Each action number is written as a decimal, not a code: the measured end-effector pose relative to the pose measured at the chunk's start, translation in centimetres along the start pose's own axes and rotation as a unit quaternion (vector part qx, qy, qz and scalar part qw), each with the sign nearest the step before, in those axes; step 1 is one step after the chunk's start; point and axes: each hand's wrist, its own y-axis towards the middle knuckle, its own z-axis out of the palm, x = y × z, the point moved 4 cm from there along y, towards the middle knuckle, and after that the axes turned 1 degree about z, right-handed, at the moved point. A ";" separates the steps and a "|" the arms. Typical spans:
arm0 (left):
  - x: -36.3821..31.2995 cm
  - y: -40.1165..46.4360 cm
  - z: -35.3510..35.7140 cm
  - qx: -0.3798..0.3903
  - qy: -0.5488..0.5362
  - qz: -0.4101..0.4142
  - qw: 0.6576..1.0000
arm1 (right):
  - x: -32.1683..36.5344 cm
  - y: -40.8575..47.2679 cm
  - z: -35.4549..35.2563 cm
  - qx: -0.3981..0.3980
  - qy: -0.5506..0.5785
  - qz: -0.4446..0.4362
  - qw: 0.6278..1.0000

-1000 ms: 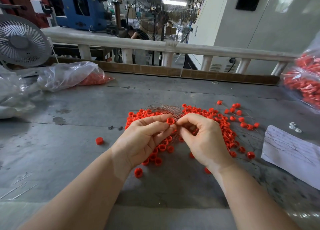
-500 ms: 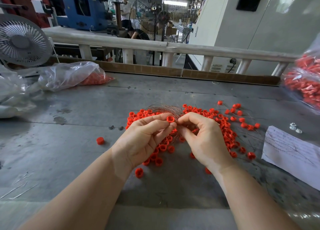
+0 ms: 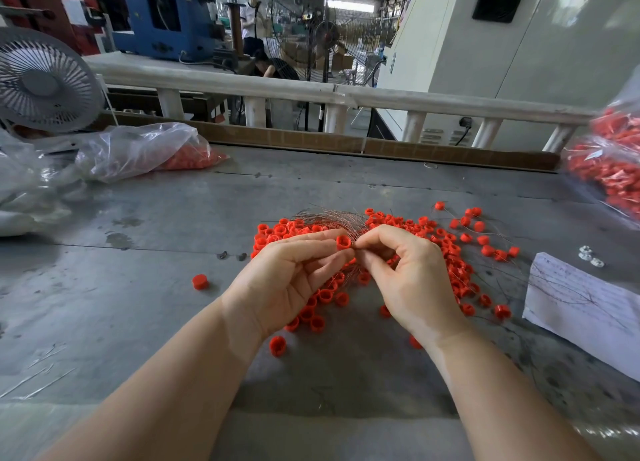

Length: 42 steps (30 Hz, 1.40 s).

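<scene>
Head view: L hand [image 3: 291,280] pinches one red cap [image 3: 343,242] btwn thumb & forefinger, above mid-bench, open side facing the camera. R hand [image 3: 412,280] is just right of it, thumb & forefinger pinching thin wires [image 3: 329,218] that fan out to the far side, fingertips touching the cap. Underneath, the cap pile [image 3: 433,238] is spread over the grey bench [image 3: 138,322], mostly right of centre. A lone cap [image 3: 199,282] lies left, well apart. Paper sheet [image 3: 581,308] near right; bags w/ red parts far left [image 3: 138,152] & far right [image 3: 609,169].

Handwriting on the paper [image 3: 581,308] is illegible.
</scene>
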 end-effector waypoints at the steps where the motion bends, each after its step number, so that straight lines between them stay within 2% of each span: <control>1: 0.0 0.0 0.0 0.001 0.009 0.004 1.000 | 0.0 0.0 0.0 -0.001 -0.001 -0.003 1.000; 20: 0.2 0.1 -0.1 0.013 0.010 0.004 1.000 | 0.1 0.0 0.0 0.006 0.024 0.023 0.999; 32: 0.2 0.1 0.0 0.028 0.003 0.001 1.000 | 0.3 0.2 -0.1 -0.008 0.003 -0.012 1.000; 42: 0.2 -0.1 0.2 0.039 -0.007 -0.003 0.999 | 0.2 0.2 -0.3 -0.013 0.025 0.011 1.000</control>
